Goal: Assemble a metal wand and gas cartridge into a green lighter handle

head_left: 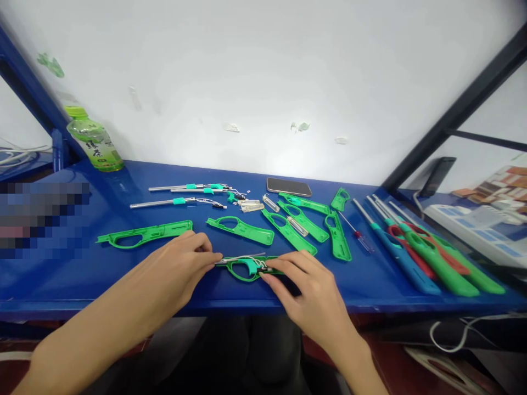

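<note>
Near the table's front edge lies a green lighter shell half point(235, 274) with a teal trigger point(251, 265) and white wires inside it. My left hand point(191, 257) pinches the metal tube point(221, 262) at the shell's left end. My right hand point(307, 280) is closed at the trigger's right side, thumb and fingers on a small dark part point(263, 269) at the wires' end. That hand hides much of the shell's right end. Just beyond my hands rest more green shell halves point(242, 231), including one on the left point(150, 234). A clear fuel tank point(297, 226) sits in another shell half point(288, 233).
Metal tubes with wires point(160, 203) and loose fuel tanks point(250, 206) lie farther back. A phone point(289, 186) is near the wall, a bottle point(96, 144) at back left. Rightward are a screwdriver point(359, 237) and several assembled lighters point(405, 260).
</note>
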### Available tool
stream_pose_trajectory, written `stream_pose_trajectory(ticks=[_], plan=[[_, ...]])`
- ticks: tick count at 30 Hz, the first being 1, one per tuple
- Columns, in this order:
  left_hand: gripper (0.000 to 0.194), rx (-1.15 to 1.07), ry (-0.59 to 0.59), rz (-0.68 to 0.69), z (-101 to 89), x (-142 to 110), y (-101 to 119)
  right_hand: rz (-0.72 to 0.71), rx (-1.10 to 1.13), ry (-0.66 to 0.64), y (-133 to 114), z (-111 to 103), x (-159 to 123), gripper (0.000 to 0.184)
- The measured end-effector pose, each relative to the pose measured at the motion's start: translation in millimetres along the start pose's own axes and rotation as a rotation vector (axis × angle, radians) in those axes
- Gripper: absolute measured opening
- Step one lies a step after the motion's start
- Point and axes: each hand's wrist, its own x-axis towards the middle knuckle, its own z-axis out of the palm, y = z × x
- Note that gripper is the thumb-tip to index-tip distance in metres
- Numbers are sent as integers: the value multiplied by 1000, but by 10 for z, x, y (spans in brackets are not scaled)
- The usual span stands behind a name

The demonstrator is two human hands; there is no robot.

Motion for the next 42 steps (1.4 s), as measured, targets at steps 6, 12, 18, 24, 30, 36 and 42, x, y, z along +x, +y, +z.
stream_pose_trajectory(ticks=[6,12,18,24,30,36,42], plan=[[49,-38,-9,42,27,10,131,13,-21,-6,-5,0,-13,24],[33,-87,94,85,70,174,300,45,6,14,-4,-34,42,24],[32,-47,156,137,91,223,307,82,-21,-200,7,-279,404,22],[27,-8,178,167,96,232,323,141,75,-407,26,-296,568,29],[25,-48,212,166,118,228,309,99,47,-376,17,-240,587,20],[25,-51,193,167,119,233,297,112,29,-368,-24,-291,596,17],[26,-90,212,168,149,233,279,156,51,-398,-61,-346,602,15]])
